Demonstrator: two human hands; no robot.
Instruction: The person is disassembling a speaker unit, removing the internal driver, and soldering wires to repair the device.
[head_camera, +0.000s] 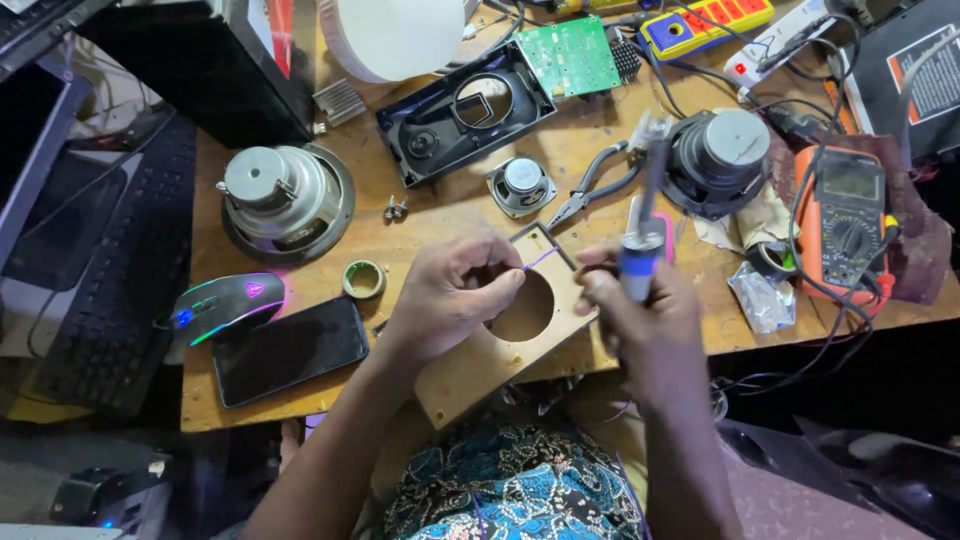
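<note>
Observed from the head camera: the left hand (450, 295) is curled, its thumb and forefinger pinched together on the near end of a thin purple wire (541, 258). The wire's long axis runs up and to the right from those fingertips, across the upper edge of the round opening in a wooden speaker baffle (470, 375), toward the right hand (635, 310). The left hand is the nearer of the two to the wire and the only one seen gripping it; whether the wire's far end touches anything cannot be told. The baffle lies flat, partly overhanging the near edge of the wooden workbench (300, 400), beneath both hands. The right hand is closed in a fist about the blue-grey handle of a soldering iron (645, 235), held nearly upright with its shaft pointing away from the person; the tip is blurred and its contact point is not discernible. Both forearms enter from below, converging over the opening. Surrounding items: needle-nose pliers (590, 190) just beyond the baffle, a small loose speaker (521, 185), a large speaker driver (285, 200) to the left, another driver (720, 160) to the right, an orange multimeter (845, 215), a black smartphone (290, 350) and a lit computer mouse (230, 303).
</note>
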